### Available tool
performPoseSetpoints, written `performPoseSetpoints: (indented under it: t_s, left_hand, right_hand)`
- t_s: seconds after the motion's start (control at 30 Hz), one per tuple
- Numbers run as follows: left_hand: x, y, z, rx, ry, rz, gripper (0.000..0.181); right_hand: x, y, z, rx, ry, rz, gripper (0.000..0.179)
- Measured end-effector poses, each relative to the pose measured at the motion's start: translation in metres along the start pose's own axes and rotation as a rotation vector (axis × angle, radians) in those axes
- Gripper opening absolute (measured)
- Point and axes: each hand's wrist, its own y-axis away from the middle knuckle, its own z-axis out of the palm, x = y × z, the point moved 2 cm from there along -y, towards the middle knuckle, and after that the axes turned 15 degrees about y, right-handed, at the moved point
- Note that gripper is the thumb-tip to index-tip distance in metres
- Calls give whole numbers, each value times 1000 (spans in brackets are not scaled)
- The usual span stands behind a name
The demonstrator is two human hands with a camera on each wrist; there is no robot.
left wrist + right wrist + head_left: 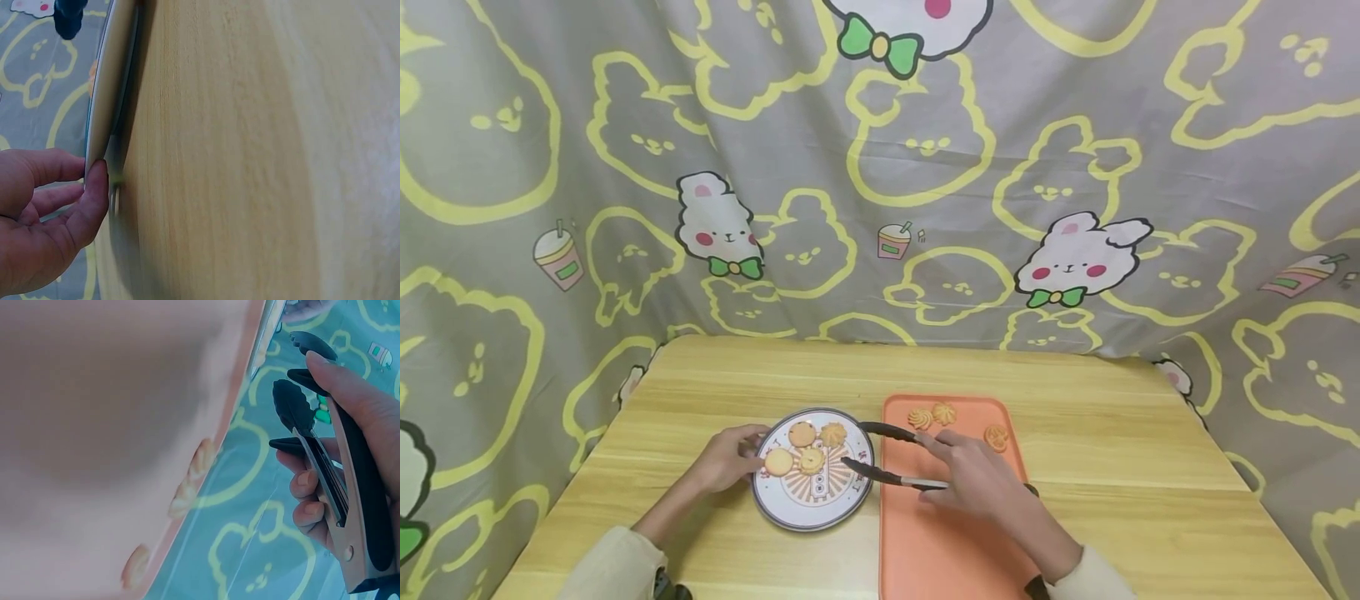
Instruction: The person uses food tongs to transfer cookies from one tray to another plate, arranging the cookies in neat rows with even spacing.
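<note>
At the lower left of the frame, a cream sleeve [613, 567] leads to the left hand [726, 461], whose grip pinches the left rim of a dark-rimmed white plate [775, 500] between thumb and fingers. The plate sits just below the middle of the frame, its face printed with reddish-brown rays. Four pieces lie on its upper half: at the left a smooth round biscuit [778, 462], then a browner round cookie [802, 433] above a round scalloped cookie [811, 461], and a star-shaped piped cookie [833, 434] at the right. Black-tipped tongs [887, 477] reach in from the right with their tips spread apart at the plate's right side. Further right lies an orange tray [925, 533] on the wood-grain surface [1120, 450]; two swirled cookies [920, 418] rest side by side near its top edge, and a round openwork cookie [996, 437] near its upper right corner. Over the tray, the right hand [981, 475] has its grip curled round the tongs, with a second cream sleeve [1090, 577] at the lower right.
</note>
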Motion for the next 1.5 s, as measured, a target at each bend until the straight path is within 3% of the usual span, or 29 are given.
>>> performPoseSetpoints:
  t_s: [0.27, 0.7, 1.0, 1.27, 1.5]
  left_hand:
    - [-2, -1, 0, 2, -3, -5, 55]
    - [1, 0, 0, 2, -19, -11, 54]
    - [1, 0, 1, 3, -20, -3, 53]
    - [1, 0, 0, 2, -26, 4, 54]
    - [0, -1, 0, -4, -13, 4, 54]
  right_hand:
    - [22, 14, 6, -56, 7, 64, 78]
    - [50, 18, 14, -16, 98, 163, 80]
    - [57, 13, 21, -54, 104, 206, 77]
    - [57, 7, 20, -77, 170, 164, 70]
    - [55, 3, 19, -104, 125, 182, 69]
